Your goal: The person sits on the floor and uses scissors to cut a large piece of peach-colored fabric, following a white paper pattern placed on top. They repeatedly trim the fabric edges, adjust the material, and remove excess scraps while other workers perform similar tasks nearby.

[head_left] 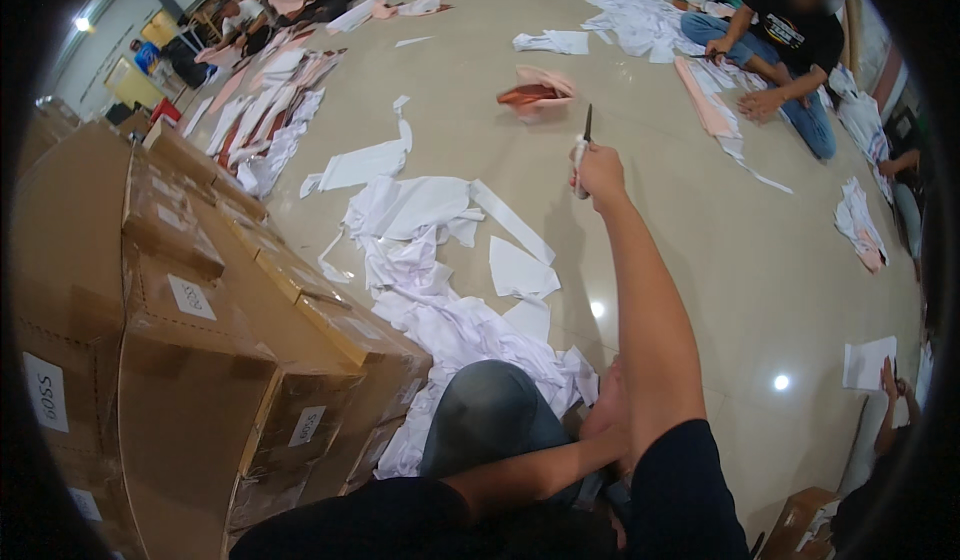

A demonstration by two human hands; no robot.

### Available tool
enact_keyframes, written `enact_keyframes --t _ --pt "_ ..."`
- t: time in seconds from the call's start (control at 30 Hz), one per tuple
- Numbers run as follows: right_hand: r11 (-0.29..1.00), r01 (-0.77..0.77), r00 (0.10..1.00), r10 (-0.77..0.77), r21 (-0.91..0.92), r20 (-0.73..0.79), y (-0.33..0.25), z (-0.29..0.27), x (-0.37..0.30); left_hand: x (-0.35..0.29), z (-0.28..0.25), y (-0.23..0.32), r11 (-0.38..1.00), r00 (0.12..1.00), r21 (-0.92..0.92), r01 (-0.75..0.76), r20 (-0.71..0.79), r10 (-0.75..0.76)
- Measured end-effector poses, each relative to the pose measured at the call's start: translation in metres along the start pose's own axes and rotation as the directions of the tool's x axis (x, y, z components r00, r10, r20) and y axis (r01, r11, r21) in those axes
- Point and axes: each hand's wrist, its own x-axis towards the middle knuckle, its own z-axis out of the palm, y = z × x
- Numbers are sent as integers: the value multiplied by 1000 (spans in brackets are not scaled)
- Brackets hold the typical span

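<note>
Tan floor point(700, 260) strewn with white paper scraps point(440, 260); right hand point(598, 172) fingers clamped on scissors point(584, 150), raised clear. Left hand point(608, 415) fingers' state unclear, beside the knee point(490, 410).

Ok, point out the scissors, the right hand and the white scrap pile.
scissors point(587, 125), head view, dark blade tip
right hand point(599, 172), head view, back of fist
white scrap pile point(440, 310), head view, middle of heap
</note>
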Motion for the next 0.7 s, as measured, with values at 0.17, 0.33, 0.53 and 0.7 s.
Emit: enact_keyframes --t 0.17,0.33,0.53,0.7 --pt "994 -109 990 109 -9 89 34 -54 -42 -6 7 6 1000 999 -7 18 39 -17" --pt "975 -118 992 122 -189 11 95 -128 -87 22 -27 -30 987 998 -157 -19 51 27" --pt "935 -116 991 132 -335 25 160 -202 -144 290 -52 -254 681 585 -599 421 753 300" --pt "997 -61 994 55 -55 -99 206 -193 -153 441 18 -487 944 926 26 330 -202 -318"
